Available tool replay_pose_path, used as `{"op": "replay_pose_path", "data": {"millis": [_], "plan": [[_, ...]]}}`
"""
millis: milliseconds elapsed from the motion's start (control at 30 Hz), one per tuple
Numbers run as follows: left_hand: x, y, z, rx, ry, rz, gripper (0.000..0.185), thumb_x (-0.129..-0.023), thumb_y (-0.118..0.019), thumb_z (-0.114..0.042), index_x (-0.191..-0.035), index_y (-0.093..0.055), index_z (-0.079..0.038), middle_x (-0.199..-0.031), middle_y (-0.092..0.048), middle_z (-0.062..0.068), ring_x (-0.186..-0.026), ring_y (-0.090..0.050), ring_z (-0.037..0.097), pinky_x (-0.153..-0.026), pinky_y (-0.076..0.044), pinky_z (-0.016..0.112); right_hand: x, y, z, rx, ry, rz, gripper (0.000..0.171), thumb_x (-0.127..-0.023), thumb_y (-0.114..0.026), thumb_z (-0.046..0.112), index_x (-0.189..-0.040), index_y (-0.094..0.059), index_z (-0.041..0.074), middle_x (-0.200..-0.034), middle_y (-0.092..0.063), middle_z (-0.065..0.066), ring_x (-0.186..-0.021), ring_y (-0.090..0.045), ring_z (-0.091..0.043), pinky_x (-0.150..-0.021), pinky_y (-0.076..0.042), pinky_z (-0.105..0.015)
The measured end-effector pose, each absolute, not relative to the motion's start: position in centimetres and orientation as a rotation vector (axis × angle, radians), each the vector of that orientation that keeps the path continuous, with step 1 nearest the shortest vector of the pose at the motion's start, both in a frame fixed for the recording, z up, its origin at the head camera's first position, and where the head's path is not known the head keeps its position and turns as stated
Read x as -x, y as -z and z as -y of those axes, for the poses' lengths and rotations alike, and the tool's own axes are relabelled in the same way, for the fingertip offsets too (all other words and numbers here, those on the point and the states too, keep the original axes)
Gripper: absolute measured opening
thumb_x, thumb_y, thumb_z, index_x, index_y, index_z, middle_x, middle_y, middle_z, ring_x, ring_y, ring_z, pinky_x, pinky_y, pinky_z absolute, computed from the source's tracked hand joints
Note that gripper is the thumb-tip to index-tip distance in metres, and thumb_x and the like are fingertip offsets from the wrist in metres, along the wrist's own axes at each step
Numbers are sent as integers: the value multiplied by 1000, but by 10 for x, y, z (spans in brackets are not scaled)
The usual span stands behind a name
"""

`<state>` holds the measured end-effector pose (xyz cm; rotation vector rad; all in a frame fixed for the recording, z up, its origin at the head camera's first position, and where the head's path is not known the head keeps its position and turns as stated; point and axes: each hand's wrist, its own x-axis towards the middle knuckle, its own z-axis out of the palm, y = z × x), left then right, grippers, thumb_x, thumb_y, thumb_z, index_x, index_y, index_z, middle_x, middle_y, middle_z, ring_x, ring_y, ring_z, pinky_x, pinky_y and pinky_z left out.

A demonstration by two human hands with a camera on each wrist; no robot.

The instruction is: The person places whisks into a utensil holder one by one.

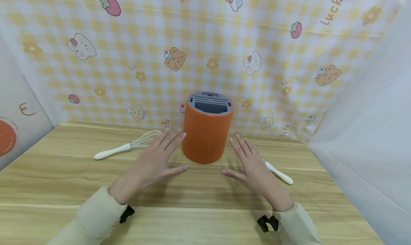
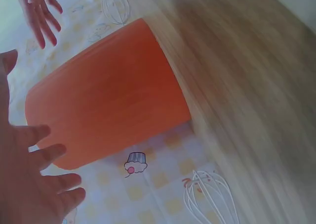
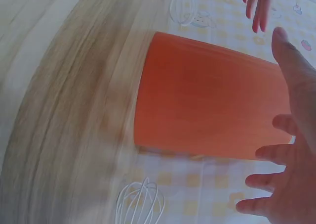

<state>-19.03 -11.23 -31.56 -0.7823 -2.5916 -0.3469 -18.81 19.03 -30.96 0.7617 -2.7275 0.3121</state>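
Observation:
An orange cylindrical holder (image 1: 205, 136) with a grey slotted top stands upright on the table. My left hand (image 1: 154, 163) is held out in front of it on the left, fingers spread, with nothing in it. On the other side, my right hand (image 1: 252, 168) hovers with its fingers extended and also holds nothing. To the left lies a whisk (image 1: 112, 151) with a white handle, its wire end partly behind my left fingers. A second white-handled whisk (image 1: 279, 173) is partly covered by my right hand; its wire loops (image 3: 140, 201) show in the right wrist view.
The wood-grain table (image 1: 192, 223) ends at a yellow checked cloth (image 1: 212, 41) with cartoon prints, hanging behind the holder. White panels (image 1: 369, 113) enclose the left and right sides. A dark device is strapped near each sleeve cuff.

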Motion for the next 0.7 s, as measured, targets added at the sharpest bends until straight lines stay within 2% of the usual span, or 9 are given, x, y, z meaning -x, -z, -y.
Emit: {"op": "replay_pose_path", "data": {"millis": [200, 367, 500, 700], "plan": [[200, 306, 108, 723, 575, 2559, 88, -81, -60, -58, -149, -23, -17, -154, -24, 4, -141, -20, 34, -106, -32, 57, 195, 303, -184, -733, -530, 2677, 91, -81, -64, 52, -150, -15, 17, -155, -16, -10, -140, -21, -35, -109, -26, -56], [213, 297, 104, 628, 842, 2569, 86, -81, -60, -57, -149, -17, -26, -154, -24, 5, -139, -25, 32, -102, -34, 61, 207, 293, -179, -690, -741, 2633, 89, -83, -66, 44, -150, -16, 15, -155, -18, -10, -140, -21, -33, -109, -26, -56], [224, 292, 99, 583, 967, 2548, 85, -82, -57, -60, -149, -17, -27, -154, -23, 4, -139, -26, 31, -103, -32, 62, 219, 284, -176, -638, -941, 2613, 87, -85, -63, 45, -150, -12, 19, -155, -17, -7, -141, -19, -32, -110, -23, -57], [246, 288, 87, 524, 1150, 2459, 82, -82, -58, -59, -148, -18, -32, -152, -25, -1, -138, -27, 25, -104, -31, 61, 242, 277, -171, -586, -1231, 2559, 83, -88, -58, 47, -150, -10, 22, -154, -18, -6, -136, -27, -31, -109, -30, -51]]}}
